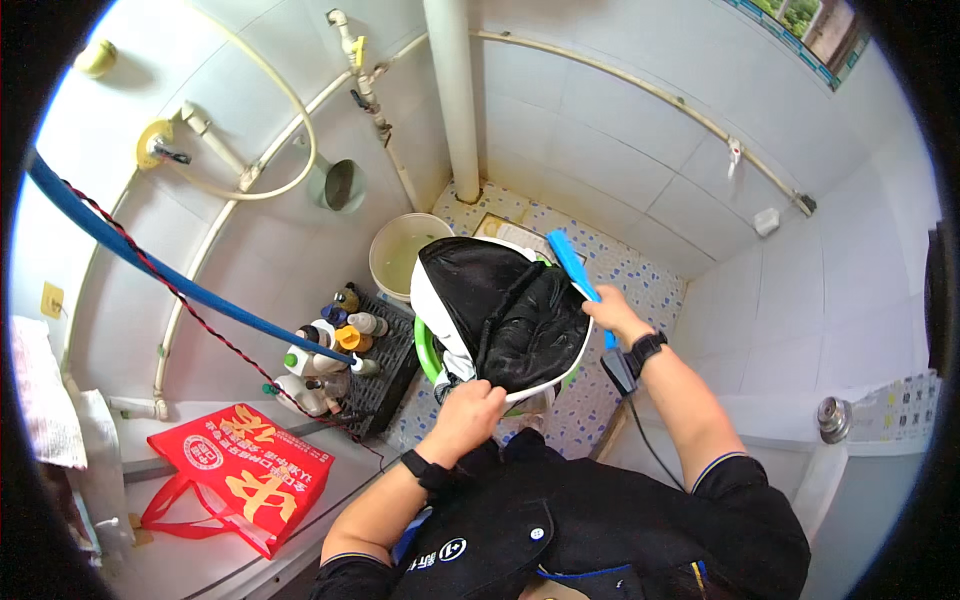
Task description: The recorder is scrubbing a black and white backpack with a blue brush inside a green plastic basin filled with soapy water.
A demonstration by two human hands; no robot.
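Note:
In my right hand [616, 311] is a blue brush [568, 256], held at the far right side of a white-rimmed item. My left hand [469, 416] grips the near edge of that item, a black mesh fabric piece with a white rim [517, 315]. It lies over a green basin [424, 352], and a bit of light cloth [456, 365] shows at its left. The underside of the fabric piece and most of the basin are hidden.
A cream bucket of water [397, 259] stands behind left. Several bottles [354, 337] fill a black crate [390, 375] at left. A red bag [247, 472] lies on a ledge. A blue hose [187, 277] crosses the left side. Behind rises a white pipe [454, 97].

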